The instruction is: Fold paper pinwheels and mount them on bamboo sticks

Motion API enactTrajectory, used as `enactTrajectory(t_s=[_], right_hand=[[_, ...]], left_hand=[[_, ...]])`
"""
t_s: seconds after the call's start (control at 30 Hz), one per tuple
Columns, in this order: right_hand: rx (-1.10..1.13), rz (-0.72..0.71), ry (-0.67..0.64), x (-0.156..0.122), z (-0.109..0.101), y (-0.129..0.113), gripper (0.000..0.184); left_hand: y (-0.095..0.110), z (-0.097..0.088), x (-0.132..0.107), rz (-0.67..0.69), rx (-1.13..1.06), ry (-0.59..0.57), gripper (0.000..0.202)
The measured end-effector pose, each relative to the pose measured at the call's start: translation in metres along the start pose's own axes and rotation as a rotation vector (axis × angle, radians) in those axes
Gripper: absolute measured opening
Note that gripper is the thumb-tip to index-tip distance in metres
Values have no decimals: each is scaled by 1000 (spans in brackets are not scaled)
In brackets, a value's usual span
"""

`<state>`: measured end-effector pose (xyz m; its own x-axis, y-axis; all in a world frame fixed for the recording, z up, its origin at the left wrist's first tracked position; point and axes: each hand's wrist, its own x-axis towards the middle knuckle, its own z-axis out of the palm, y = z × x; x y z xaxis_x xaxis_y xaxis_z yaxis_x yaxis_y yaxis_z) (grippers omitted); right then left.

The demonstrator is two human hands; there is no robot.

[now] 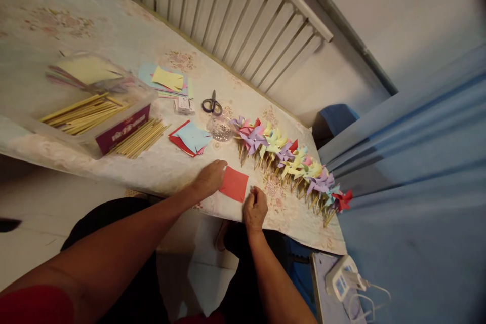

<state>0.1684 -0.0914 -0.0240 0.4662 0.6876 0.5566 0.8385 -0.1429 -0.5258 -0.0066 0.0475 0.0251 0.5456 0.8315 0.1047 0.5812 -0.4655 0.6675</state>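
Note:
A red paper square (234, 184) with cuts at its corners lies near the front edge of the table. At its left side, my left hand (210, 178) has its fingers closed on the paper's edge. My right hand (255, 207) is curled beside the lower right corner, thumb against fingers; whatever it may hold is hidden. Behind the left hand lies a stack of red and light blue paper squares (193, 136). A clear dish (221, 129) of small shiny pieces stands beyond the red square. To the right, finished paper pinwheels (286, 153) on sticks lie in a long row.
Dark-handled scissors (212, 105) lie near a small box (185, 106) and more coloured paper (167, 79). At left, a plastic container (123, 130) holds wooden sticks (85, 114), with more sticks (140, 137) beside it. A radiator (228, 15) and blue curtain (410, 202) border the table.

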Motion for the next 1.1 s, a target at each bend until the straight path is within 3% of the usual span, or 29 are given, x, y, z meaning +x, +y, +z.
enactTrajectory(t_s=[0.43,0.7,0.93,1.1], right_hand=[[7,23,-15,0,-1,-4,31],[22,46,-31,2,-3,-5,32],[69,83,-38,2,-3,-4,34],[136,208,-31,5,-4,-8,35]], left_hand=[[4,-3,9,-92,-82,10,34],[11,-3,15,-285,-399,-68,42],[20,1,13,-158,-185,-152,56],[23,9,11,-110,-143,-131,60]])
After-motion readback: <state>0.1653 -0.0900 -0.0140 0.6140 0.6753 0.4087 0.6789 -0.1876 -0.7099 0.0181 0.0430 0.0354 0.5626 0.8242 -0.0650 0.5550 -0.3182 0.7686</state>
